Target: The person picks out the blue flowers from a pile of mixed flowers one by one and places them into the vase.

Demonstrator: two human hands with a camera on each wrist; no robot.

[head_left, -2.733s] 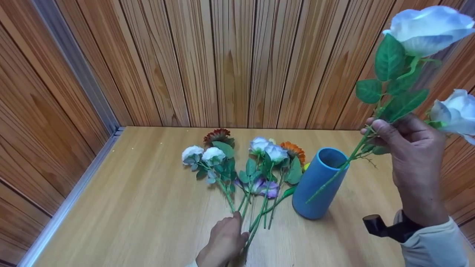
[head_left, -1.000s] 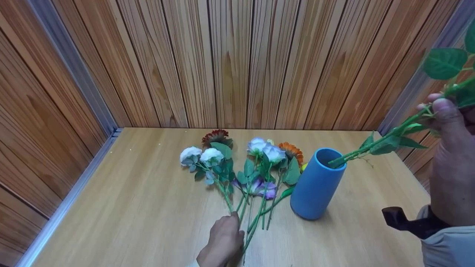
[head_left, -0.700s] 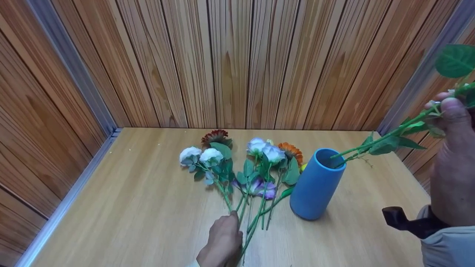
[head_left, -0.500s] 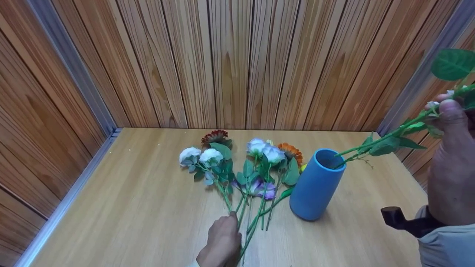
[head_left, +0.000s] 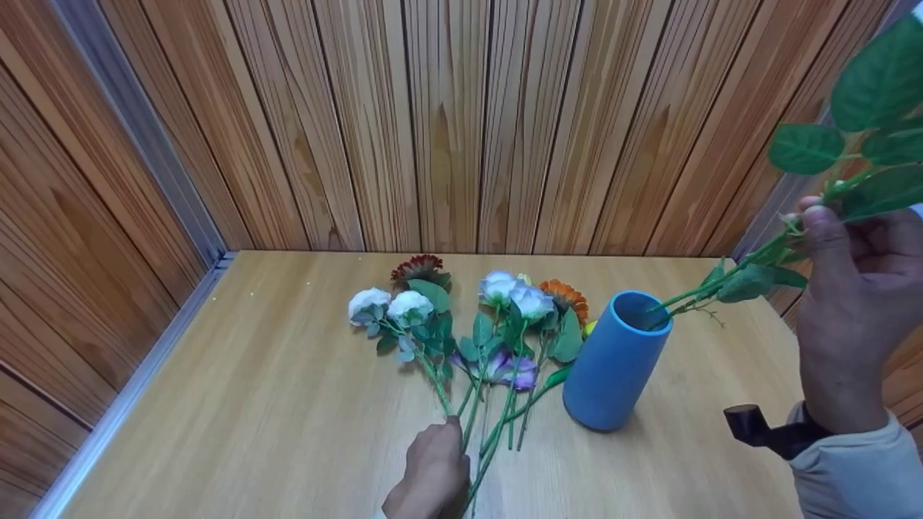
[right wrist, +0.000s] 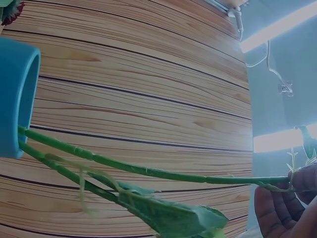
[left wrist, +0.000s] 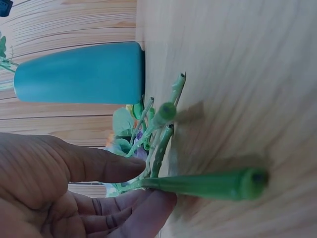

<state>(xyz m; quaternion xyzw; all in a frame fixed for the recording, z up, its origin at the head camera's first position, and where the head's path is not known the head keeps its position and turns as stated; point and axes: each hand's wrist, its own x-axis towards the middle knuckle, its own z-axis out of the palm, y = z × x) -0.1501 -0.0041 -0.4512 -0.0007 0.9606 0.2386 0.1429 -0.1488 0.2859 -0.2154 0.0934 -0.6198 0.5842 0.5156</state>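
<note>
My right hand (head_left: 858, 288) pinches the green stem of an artificial rose (right wrist: 148, 172) between thumb and fingers, high to the right of the blue vase (head_left: 613, 382). The stem's lower end is inside the vase mouth. A second leafy stem (right wrist: 74, 176) also enters the mouth beside it. The blooms are mostly outside the head view. My left hand (head_left: 433, 465) is low over the table and pinches a thick green flower stem (left wrist: 213, 186) near its cut end, at the base of a spread of flowers.
On the wooden table (head_left: 238, 404) lie white roses (head_left: 409, 308), bluish-white roses (head_left: 531, 299), a dark red flower (head_left: 417, 268), an orange flower (head_left: 566, 295) and a purple flower (head_left: 513, 369). Wood-panelled walls (head_left: 447, 130) stand behind and at the sides.
The rose stem, earlier in front of the vase, now enters its mouth. My right hand moved right, then slightly back left in the last half second. My left hand stays on the stems.
</note>
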